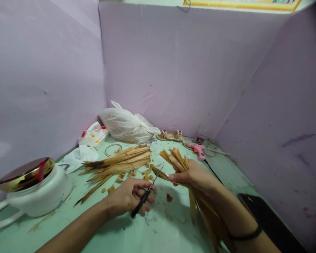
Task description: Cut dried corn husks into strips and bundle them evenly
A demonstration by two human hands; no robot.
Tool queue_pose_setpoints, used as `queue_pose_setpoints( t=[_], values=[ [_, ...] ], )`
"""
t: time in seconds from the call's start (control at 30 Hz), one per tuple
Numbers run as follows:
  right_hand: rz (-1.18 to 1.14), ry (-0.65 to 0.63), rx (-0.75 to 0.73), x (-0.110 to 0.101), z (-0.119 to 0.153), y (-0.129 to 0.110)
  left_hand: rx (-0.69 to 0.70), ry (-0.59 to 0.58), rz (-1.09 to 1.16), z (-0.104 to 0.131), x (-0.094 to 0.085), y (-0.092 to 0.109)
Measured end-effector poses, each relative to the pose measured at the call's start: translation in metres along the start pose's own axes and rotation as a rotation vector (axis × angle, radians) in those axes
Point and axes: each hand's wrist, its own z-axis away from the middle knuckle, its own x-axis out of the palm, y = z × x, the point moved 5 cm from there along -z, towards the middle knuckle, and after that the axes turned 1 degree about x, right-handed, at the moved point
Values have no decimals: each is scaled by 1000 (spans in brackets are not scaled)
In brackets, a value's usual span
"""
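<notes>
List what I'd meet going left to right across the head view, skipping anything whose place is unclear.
White lidded pot → tissue pack → left hand with a black-handled tool → right hand gripping dried strips → dark flat object.

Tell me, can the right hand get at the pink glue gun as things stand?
Probably not without letting go: the right hand grips a dried husk bundle, though nothing visible stands between it and the pink glue gun.
</notes>
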Motion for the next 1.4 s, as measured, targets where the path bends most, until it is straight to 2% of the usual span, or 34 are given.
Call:
queue_pose_setpoints(
  t=[0.17,0.43,0.53,0.7,0.8,1.03,1.2,1.3,1.4],
  values=[
    [93,27,2,-3,-2,3,-12,16,-31,0,-3,-3],
    [-11,27,-27,-12,-6,5,53,11,-78,2,-1,3],
    [0,18,-32,-10,-6,6,64,62,-76,1,-2,5],
    [25,10,-60,-8,-4,6,61,26,-193,0,1,1],
    [43,-12,-41,-3,-1,3,107,58,-266,-1,0,1],
    [43,2,12,7,6,-9,37,40,-257,2,0,4],
    [33,-30,23,6,2,-3,37,44,-206,1,1,5],
    [59,-25,-34,-1,0,-2,95,110,-145,1,-7,11],
    [105,27,-98,-14,4,-7,200,268,-122,8,-29,25]
  ],
)
